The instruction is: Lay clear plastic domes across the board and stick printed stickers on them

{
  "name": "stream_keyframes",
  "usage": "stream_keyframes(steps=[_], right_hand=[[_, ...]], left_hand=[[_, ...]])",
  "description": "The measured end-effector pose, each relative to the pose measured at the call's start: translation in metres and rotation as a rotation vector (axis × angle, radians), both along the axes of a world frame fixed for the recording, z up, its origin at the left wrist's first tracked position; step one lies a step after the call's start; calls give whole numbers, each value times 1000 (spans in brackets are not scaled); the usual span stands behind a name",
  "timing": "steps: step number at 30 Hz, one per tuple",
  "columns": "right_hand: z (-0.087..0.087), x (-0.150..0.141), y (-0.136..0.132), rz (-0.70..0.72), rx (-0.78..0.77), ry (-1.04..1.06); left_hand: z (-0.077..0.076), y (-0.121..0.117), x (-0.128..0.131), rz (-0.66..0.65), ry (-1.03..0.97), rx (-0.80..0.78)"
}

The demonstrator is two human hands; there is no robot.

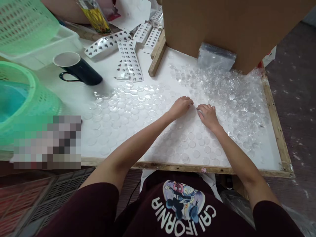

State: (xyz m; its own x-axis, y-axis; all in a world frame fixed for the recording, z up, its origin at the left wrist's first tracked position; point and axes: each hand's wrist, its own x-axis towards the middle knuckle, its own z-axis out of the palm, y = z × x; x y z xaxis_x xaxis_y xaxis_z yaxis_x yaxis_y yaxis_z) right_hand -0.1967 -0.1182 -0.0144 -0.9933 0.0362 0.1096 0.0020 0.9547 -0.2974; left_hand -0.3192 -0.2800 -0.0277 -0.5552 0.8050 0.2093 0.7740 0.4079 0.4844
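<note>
My left hand (182,106) is over the middle of the white tabletop (106,70), its fingers bent and pressed together at the tips. Just right of it, my right hand (208,116) has its thumb and fingers drawn in towards the left fingertips, with a small gap between the hands. What either pinch holds is too small to make out. Many flat clear round discs (193,144) lie spread below and left of the hands. On the right, close to my right hand, rises a loose heap of clear plastic pieces (232,89).
A dark mug (85,70) stands at the left, beside a green basket (46,98) and a white bin (59,44). Printed sticker sheets (130,61) lie behind. A cardboard box (209,23), a clear plastic packet (217,57) and a wooden block (158,54) stand at the back. Wooden rims (276,125) edge the table.
</note>
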Motion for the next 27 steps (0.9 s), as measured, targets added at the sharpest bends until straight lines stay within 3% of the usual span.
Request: stream_keyframes(steps=[6,12,20,27], right_hand=[[0,0,0,10,7,42],[-5,-20,-27,131,2,23],[-6,-31,-31,100,61,48],[-5,-31,-36,113,107,-11]], left_hand=[[-2,-25,9,59,-83,29],[-1,-48,17,125,-111,66],[6,-89,22,197,-88,97],[2,-95,24,169,-44,74]])
